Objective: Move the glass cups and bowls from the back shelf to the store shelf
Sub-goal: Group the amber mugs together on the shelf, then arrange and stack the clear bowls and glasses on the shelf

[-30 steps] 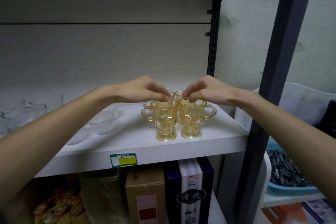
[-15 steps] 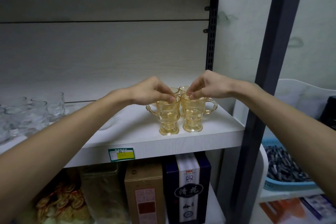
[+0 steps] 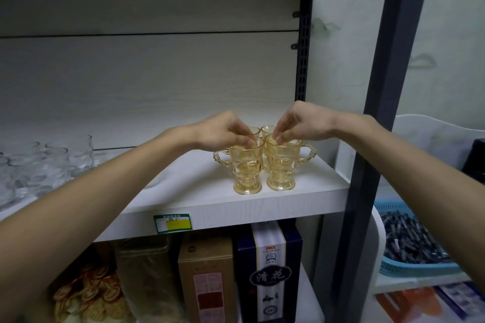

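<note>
Several amber glass cups with handles stand close together on the white shelf (image 3: 301,199), near its right end. My left hand (image 3: 223,134) pinches the rim of the front left amber cup (image 3: 246,168), fingers dipping inside it. My right hand (image 3: 301,123) pinches the rim of the front right amber cup (image 3: 280,165) the same way. Both cups rest with their feet on the shelf board. Two more amber cups sit behind them, mostly hidden by my fingers.
Clear glass tumblers (image 3: 52,160) crowd the shelf's left end. A dark steel upright (image 3: 378,139) stands just right of the cups. Below are boxes (image 3: 270,275) and packaged goods. A blue basket (image 3: 409,252) of dark items sits on a lower shelf at right.
The view has shifted slightly, bringing the clear tumblers at left into sight. My hands stay pinched on the two front cups, which remain standing on the shelf.
</note>
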The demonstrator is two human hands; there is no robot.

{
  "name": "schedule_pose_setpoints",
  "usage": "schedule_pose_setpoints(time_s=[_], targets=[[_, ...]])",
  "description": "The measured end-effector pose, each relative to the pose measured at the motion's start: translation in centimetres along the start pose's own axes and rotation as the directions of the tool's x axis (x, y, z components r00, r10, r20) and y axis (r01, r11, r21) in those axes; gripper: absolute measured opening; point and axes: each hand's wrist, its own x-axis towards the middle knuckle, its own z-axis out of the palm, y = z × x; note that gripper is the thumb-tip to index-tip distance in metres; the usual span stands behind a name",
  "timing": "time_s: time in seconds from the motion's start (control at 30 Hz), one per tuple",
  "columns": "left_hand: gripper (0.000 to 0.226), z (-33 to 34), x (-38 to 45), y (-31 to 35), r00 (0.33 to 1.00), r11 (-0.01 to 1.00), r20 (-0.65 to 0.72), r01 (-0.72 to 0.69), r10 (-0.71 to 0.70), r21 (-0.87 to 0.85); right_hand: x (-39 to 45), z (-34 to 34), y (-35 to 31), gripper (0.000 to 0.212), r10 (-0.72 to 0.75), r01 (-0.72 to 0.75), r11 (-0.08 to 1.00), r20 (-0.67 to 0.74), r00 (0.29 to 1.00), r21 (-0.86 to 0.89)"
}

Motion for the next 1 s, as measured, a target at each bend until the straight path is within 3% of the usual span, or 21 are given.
schedule_pose_setpoints(time_s=[0.3,0.37,0.43,0.53,0.63,0.77,0.83,1.0], targets=[[0.035,-1.0,-0.8,1.2,0.999,0.999,0.001,0.035,-0.036,0.041,-0.3,-0.9,-1.4,0.023,0.040,-0.038,0.998,0.049,0.998,-0.056],[0.035,-2.4,-1.7,1.2,0.997,0.996,-0.066,0.031,-0.026,0.078,-0.1,-1.5,-2.1,0.025,0.024,-0.028,0.996,-0.049,0.998,-0.083],[0.028,-4.4,-3.2,0.5,0.988,0.984,-0.153,0.035,-0.008,0.175,0.4,-1.9,-3.5,0.028,-0.053,0.028,0.994,-0.239,0.970,-0.104],[0.022,-7.4,-6.1,-2.1,0.974,0.927,-0.204,0.160,-0.094,0.340,1.4,-0.9,-7.3,0.029,-0.156,0.129,0.987,-0.380,0.912,-0.097],[0.027,-9.4,-9.9,-5.0,0.946,0.847,-0.211,0.314,-0.245,0.429,2.8,2.2,-12.1,0.030,-0.225,0.218,0.974,-0.361,0.905,-0.062],[0.066,-10.1,-14.8,-7.5,0.891,0.781,-0.256,0.453,-0.375,0.430,4.9,7.5,-16.4,0.047,-0.266,0.268,0.963,-0.291,0.919,-0.034],[0.077,-9.6,-17.0,-8.6,0.880,0.769,-0.301,0.470,-0.369,0.433,5.6,10.2,-17.4,0.055,-0.253,0.259,0.966,-0.238,0.938,-0.004],[0.078,-6.3,-21.5,-9.4,0.855,0.811,-0.441,0.450,-0.271,0.374,6.3,15.9,-18.9,0.055,-0.167,0.168,0.986,-0.176,0.970,-0.009]])
